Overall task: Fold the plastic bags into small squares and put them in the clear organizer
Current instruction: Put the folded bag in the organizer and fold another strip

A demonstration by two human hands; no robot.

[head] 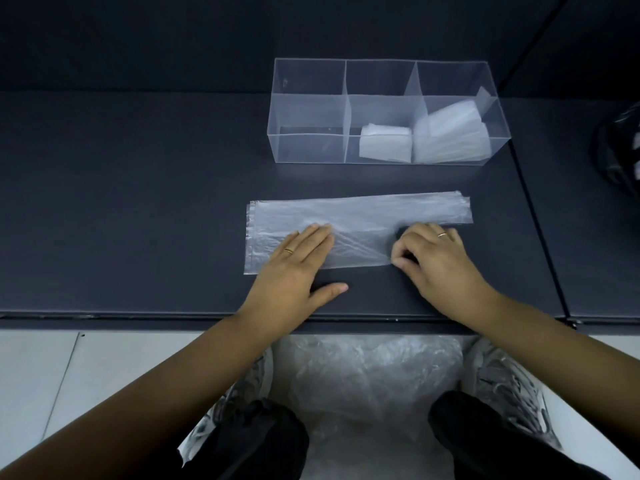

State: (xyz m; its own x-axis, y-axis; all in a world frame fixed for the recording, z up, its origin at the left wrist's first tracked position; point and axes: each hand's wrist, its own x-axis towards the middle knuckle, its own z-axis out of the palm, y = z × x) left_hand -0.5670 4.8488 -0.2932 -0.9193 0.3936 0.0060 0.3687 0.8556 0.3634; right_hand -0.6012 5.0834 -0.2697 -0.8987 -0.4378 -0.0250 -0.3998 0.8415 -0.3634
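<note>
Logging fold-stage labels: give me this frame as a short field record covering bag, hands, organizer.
bag: clear plastic bag, lying flat on dark table
left grip: left hand presses flat on bag, fingers straight
right grip: right hand pinches bag's near edge
organizer: clear six-compartment organizer, behind bag; folded squares in middle and right compartments
supply: loose plastic pile, off the table, near side

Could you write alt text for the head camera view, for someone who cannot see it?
A clear plastic bag lies on a dark table: the left hand presses it flat, the right hand pinches its near corner. Behind stands a clear organizer holding folded bags.
</note>
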